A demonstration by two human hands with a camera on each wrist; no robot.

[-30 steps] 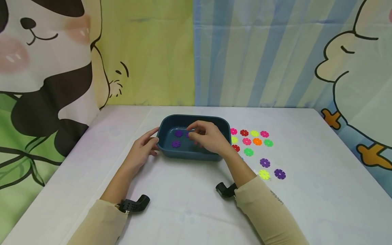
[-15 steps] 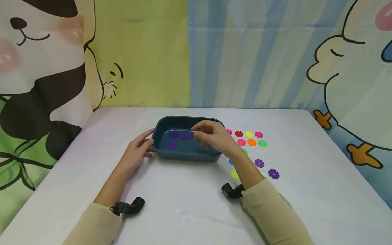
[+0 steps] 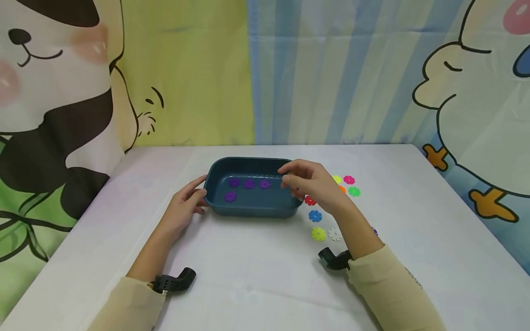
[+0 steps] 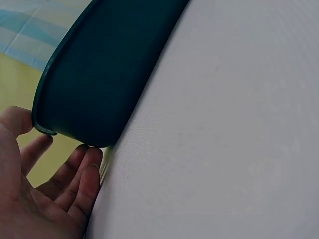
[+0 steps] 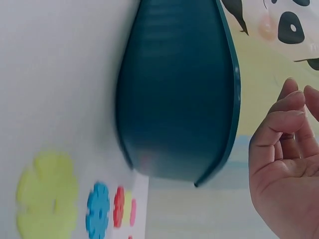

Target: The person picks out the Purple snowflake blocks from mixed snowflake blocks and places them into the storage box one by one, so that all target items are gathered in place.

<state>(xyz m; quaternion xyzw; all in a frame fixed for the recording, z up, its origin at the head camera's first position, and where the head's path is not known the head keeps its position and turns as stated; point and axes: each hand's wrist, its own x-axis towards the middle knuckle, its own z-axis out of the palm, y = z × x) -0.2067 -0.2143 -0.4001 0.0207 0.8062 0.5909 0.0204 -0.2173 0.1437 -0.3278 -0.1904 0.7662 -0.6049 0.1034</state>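
A dark teal tray (image 3: 252, 211) stands on the white table. Several purple flower-shaped discs (image 3: 249, 184) lie inside, toward its left half. My left hand (image 3: 182, 207) touches the tray's left end; in the left wrist view the thumb is at the rim and relaxed fingers (image 4: 89, 184) lie against the outside of the wall. Over the right end of the tray is my right hand (image 3: 312, 184), its thumb and index fingertips close together. The right wrist view shows nothing between these fingers (image 5: 289, 119).
Right of the tray lie more flower discs: a blue one (image 3: 315, 216), a yellow one (image 3: 318, 234), a clear one (image 3: 334, 234), a green one (image 3: 354, 191) and others partly behind the right arm. A patterned curtain (image 3: 198, 73) hangs behind the table.
My right hand has drawn back rightward from the middle of the tray toward its right end, uncovering more purple discs inside. The left hand has stayed at the left end. The head view has shifted slightly.
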